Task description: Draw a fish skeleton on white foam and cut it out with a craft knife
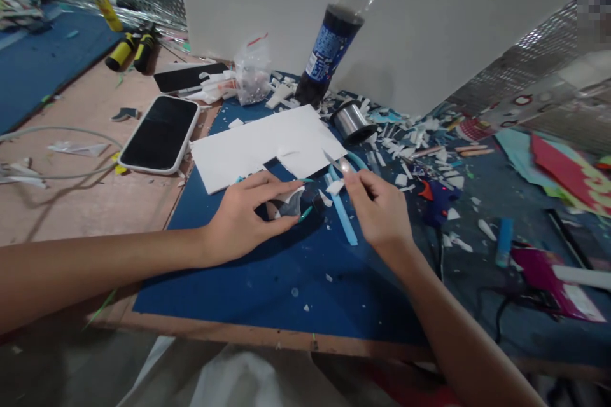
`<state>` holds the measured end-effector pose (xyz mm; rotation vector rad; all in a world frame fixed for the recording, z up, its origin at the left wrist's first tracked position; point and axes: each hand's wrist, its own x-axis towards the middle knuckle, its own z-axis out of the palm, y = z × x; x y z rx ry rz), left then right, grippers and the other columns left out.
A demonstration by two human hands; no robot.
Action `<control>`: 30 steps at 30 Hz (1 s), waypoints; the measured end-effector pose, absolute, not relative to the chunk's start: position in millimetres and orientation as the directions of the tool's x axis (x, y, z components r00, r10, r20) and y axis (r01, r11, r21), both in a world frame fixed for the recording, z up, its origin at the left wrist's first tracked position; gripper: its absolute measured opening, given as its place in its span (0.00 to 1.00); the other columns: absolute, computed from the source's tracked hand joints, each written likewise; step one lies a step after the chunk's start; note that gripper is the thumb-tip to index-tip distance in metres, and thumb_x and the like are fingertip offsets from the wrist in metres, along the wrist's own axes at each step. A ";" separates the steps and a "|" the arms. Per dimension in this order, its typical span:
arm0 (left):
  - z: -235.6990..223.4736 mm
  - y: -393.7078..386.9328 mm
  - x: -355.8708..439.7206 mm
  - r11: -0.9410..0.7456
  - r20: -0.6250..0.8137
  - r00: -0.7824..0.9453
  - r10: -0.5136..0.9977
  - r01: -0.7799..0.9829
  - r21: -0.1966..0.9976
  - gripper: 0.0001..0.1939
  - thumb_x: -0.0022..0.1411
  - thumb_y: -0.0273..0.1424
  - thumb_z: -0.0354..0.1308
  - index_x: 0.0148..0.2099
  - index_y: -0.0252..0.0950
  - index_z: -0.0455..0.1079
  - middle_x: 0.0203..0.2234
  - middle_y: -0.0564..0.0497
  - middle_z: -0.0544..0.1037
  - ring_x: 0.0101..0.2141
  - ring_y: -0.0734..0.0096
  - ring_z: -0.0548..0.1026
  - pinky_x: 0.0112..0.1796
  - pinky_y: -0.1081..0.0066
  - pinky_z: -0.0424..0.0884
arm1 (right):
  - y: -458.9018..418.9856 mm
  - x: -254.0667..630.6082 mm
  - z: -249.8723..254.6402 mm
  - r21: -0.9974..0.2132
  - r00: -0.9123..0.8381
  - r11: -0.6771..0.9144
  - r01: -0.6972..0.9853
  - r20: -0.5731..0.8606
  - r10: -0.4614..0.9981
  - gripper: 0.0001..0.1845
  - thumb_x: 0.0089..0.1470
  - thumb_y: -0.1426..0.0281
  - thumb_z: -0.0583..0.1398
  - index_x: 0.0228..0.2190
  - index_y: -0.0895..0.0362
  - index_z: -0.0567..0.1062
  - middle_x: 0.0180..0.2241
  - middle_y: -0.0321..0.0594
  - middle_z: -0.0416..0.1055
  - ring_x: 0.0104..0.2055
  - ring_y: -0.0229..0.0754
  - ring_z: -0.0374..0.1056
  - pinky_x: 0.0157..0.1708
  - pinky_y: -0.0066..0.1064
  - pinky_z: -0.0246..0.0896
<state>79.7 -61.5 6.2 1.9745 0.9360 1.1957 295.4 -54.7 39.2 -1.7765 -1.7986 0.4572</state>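
My left hand [252,206] is closed in a pinch on a small grey-and-white piece [289,205], held between thumb and fingers just above the blue mat [286,292]. To its right, my right hand [379,206] grips a knife with a pointed metal blade [333,159] aimed up and left; its handle is mostly hidden. A white scrap [335,187] shows just below the right fingertips. Beneath the blade side lies a light-blue strip [344,219]. Behind both hands rests a white foam board [252,143] with a notch in its near edge.
At the back stand a dark soda bottle [329,51] and a wire spool [353,122] among white scraps. Left are a phone [161,133], pliers [131,51] and a cable [62,133]. A blue glue gun [436,200] and a purple packet [548,283] lie right.
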 end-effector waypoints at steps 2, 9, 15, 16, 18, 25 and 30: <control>7.0 -61.5 80.0 -0.546 0.457 0.334 0.824 0.256 0.797 0.19 0.56 0.28 0.61 0.51 0.34 0.70 0.33 0.49 0.73 0.24 0.81 0.71 0.29 0.77 0.75 | -56.6 295.4 40.0 -0.545 0.011 0.097 0.833 0.191 0.982 0.26 0.55 0.51 0.52 0.17 0.56 0.57 0.14 0.29 0.48 0.17 0.31 0.46 0.18 0.27 0.42; 8.1 -61.3 78.0 -0.551 0.462 0.346 0.817 0.230 0.802 0.21 0.53 0.34 0.65 0.48 0.32 0.71 0.33 0.46 0.78 0.31 0.72 0.75 0.34 0.74 0.75 | -64.3 289.8 37.4 -0.509 -0.370 0.502 0.699 0.342 0.864 0.16 0.62 0.63 0.48 0.25 0.56 0.64 0.19 0.32 0.57 0.21 0.32 0.55 0.22 0.26 0.50; 4.7 -61.9 75.9 -0.599 0.523 0.330 0.786 0.198 0.776 0.23 0.52 0.36 0.65 0.50 0.36 0.70 0.36 0.46 0.79 0.32 0.71 0.77 0.34 0.74 0.76 | -65.1 289.4 34.3 -0.405 -0.534 0.639 0.654 0.351 0.769 0.14 0.62 0.65 0.48 0.29 0.58 0.68 0.23 0.37 0.66 0.26 0.36 0.60 0.27 0.27 0.55; 4.9 -62.0 76.1 -0.603 0.527 0.328 0.784 0.198 0.773 0.23 0.52 0.36 0.65 0.50 0.37 0.71 0.36 0.46 0.79 0.32 0.71 0.77 0.34 0.73 0.76 | -64.9 289.5 34.1 -0.404 -0.532 0.634 0.660 0.344 0.774 0.14 0.61 0.65 0.49 0.29 0.58 0.68 0.23 0.37 0.66 0.26 0.36 0.60 0.27 0.27 0.55; 5.5 -62.0 76.6 -0.607 0.532 0.326 0.781 0.200 0.769 0.23 0.52 0.36 0.65 0.50 0.37 0.71 0.35 0.47 0.80 0.31 0.70 0.77 0.33 0.73 0.77 | -64.4 289.2 34.0 -0.397 -0.526 0.627 0.671 0.341 0.779 0.13 0.61 0.66 0.49 0.29 0.58 0.68 0.23 0.37 0.67 0.26 0.36 0.60 0.27 0.27 0.55; 6.0 -62.6 77.0 -0.580 0.513 0.321 0.796 0.160 0.799 0.23 0.51 0.35 0.66 0.50 0.39 0.71 0.34 0.47 0.80 0.32 0.68 0.78 0.34 0.70 0.79 | -63.9 287.4 33.8 -0.381 -0.515 0.626 0.680 0.359 0.778 0.12 0.61 0.67 0.50 0.28 0.58 0.68 0.21 0.36 0.64 0.24 0.35 0.58 0.24 0.26 0.52; 6.8 -63.0 77.5 -0.593 0.532 0.316 0.785 0.137 0.794 0.23 0.51 0.33 0.66 0.50 0.38 0.71 0.34 0.48 0.80 0.32 0.69 0.78 0.34 0.72 0.79 | -65.4 286.6 32.8 -0.395 -0.510 0.632 0.667 0.377 0.774 0.11 0.60 0.69 0.51 0.29 0.58 0.68 0.21 0.36 0.64 0.23 0.35 0.57 0.24 0.26 0.51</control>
